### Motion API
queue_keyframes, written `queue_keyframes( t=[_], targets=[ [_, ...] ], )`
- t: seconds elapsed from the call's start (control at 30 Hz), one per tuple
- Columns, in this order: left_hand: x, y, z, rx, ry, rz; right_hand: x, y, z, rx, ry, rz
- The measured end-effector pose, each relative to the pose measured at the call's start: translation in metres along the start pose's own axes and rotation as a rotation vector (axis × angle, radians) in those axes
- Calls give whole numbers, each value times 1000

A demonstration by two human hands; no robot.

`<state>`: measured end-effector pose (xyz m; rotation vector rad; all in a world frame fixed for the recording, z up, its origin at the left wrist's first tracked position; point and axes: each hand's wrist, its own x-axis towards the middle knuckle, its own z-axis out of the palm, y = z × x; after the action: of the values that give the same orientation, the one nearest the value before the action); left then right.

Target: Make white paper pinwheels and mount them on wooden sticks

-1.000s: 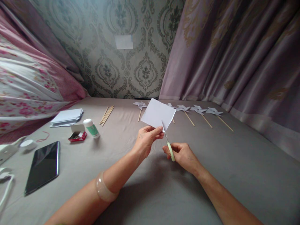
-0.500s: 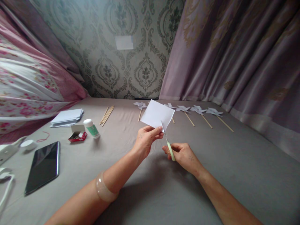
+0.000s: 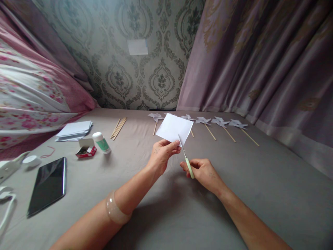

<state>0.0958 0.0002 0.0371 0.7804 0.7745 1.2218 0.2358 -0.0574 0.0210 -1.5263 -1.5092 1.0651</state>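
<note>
Between thumb and fingers, my left hand pinches the near corner of a white square sheet of paper, held up above the cloth. My right hand grips the pale green handles of a pair of scissors. Their blades reach into the paper near its lower corner, just right of my left thumb. Behind the paper lie several white paper pinwheels on sticks; one pinwheel is right of the sheet, another left of it. The sheet partly hides those in the middle.
On the left are a stack of paper, loose wooden sticks, a glue stick, a small red box, a white cap, a dark tablet and a power strip. A curtain borders the right.
The far corner of the paper has dipped slightly, so the sheet looks a little flatter. Both hands keep nearly the same place and grip.
</note>
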Motion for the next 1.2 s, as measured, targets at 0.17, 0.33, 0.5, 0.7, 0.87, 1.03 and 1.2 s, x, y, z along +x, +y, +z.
queue_keyframes(
  t=[0.17, 0.33, 0.5, 0.7, 0.87, 1.03, 1.2],
  targets=[
    [-1, 1, 0, -8, 2, -9, -1, -2, 0, -6, -7, 4],
    [-2, 2, 1, -14, 10, -18, 0, -1, 1, -10, -11, 19],
    [-1, -1, -2, 13, 4, -17, 0, 5, 1, -28, -94, -18],
    [9, 2, -10, 62, 99, 65, -1, 8, -3, -209, -229, -103],
    [16, 8, -18, 112, 134, 102, 6, 8, -17, -36, -77, -48],
    [14, 5, -17, 139, 100, 68, 10, 9, -22, 66, -63, 43],
    [15, 2, -18, 105, 122, 38, 4, 4, -15, 72, -124, 2]
  ],
)
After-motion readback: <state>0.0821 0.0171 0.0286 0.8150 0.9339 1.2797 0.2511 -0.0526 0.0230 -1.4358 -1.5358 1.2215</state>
